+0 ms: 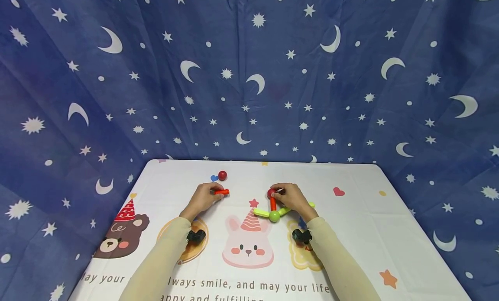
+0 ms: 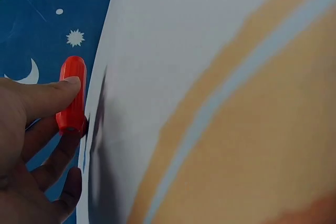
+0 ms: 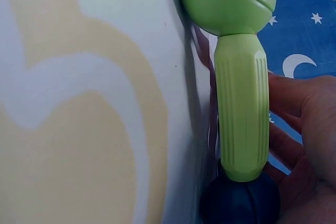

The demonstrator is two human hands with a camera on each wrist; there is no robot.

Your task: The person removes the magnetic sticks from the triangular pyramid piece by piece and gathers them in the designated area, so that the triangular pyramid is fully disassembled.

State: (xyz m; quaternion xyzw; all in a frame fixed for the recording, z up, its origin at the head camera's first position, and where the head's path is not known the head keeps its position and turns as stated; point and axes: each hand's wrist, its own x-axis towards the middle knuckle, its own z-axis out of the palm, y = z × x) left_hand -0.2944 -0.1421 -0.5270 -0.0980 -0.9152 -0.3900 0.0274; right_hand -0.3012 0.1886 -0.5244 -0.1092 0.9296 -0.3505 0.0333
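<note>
My left hand (image 1: 205, 197) pinches a short red rod (image 1: 222, 192) between thumb and fingers; the left wrist view shows this red grooved rod (image 2: 73, 93) held upright there. My right hand (image 1: 291, 198) grips a dark red ball (image 1: 271, 193) at the far end of a joined ball-and-rod piece. From that ball another red rod (image 1: 273, 204) runs to a light green ball (image 1: 274, 216), where yellow-green rods (image 1: 261, 213) branch off. Close up in the right wrist view, a yellow-green rod (image 3: 242, 108) links the green ball (image 3: 231, 1) to a dark blue ball (image 3: 240, 203). My right fingertips are hidden in that view.
A loose red ball (image 1: 222, 175) lies beyond my left hand. The white tablecloth (image 1: 351, 231) has printed animals and lettering. Behind the table hangs a blue curtain (image 1: 218, 84) with moons and stars. Each wrist carries a small black device (image 1: 196, 236).
</note>
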